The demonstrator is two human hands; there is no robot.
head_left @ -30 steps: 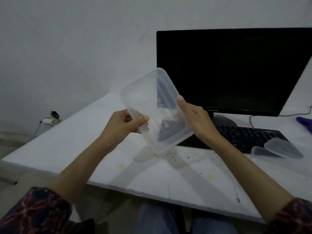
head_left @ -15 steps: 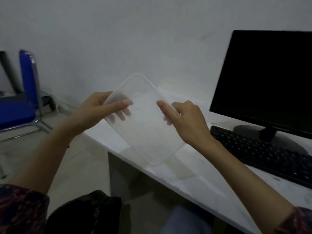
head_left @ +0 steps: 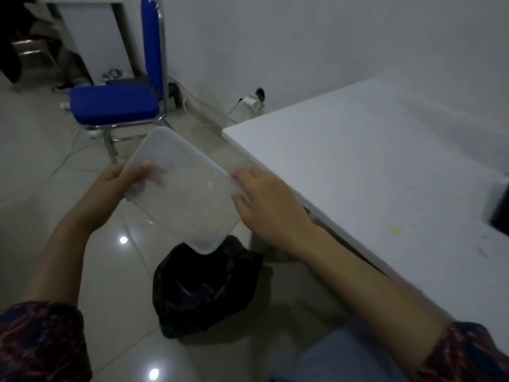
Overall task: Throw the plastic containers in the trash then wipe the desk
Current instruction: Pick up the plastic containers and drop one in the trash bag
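Both forearms are bare here, with the sleeves (head_left: pixel 41 343) pushed back above the elbow on either side. Those sleeves are dark fabric, a navy ground with a reddish, maroon pattern running through it, too blurred to read the motif, and the right cuff (head_left: pixel 468 354) shows the same print. Down at the bottom edge there's a knee in pale blue trousers (head_left: pixel 336 359), looks like denim.

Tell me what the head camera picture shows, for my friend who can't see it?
Two hands, the left hand and the right hand, hold a clear plastic container by its sides above a black trash bag on the tiled floor. A white desk stands to the right, and a blue chair stands farther back by the wall.
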